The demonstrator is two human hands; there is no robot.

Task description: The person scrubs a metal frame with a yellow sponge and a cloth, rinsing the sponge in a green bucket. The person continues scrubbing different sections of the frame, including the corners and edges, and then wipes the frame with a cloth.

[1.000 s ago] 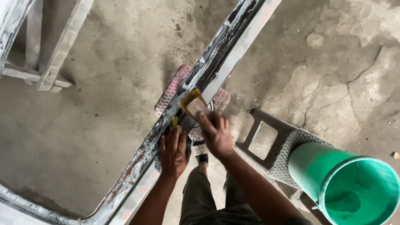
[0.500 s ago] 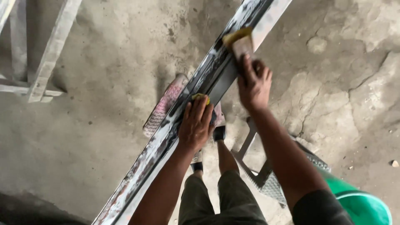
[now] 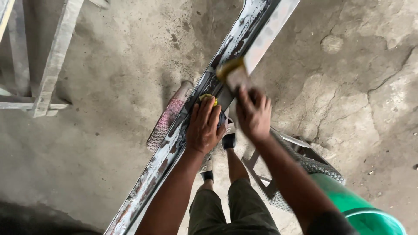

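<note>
Since the frame half a second earlier, the right hand (image 3: 254, 115) has drawn back down the panel (image 3: 217, 91) toward the body, and now sits just beside the left hand (image 3: 203, 127); earlier it was stretched well up the panel.

Right hand: fingers closed around a sanding block (image 3: 233, 74) with a yellow upper edge. The block lies on the panel's top face, just above the hand, and is blurred by motion.

Left hand: palm down, fingers spread flat on the panel. A yellow pad (image 3: 209, 98) shows at the fingertips; whether the fingers grip it or only press on it cannot be told.

Panel: a long, narrow strip, pale with dark worn patches, running diagonally from lower left to upper right above the concrete floor (image 3: 109, 87). A pinkish ribbed piece (image 3: 167, 119) shows under its left side.

Below the hands, the person's legs in dark olive trousers (image 3: 235, 209) stand on the floor. A grey stool (image 3: 300, 163) stands near the right leg, and a green bucket (image 3: 361, 211) sits at lower right. A metal frame (image 3: 48, 65) occupies the upper left.
</note>
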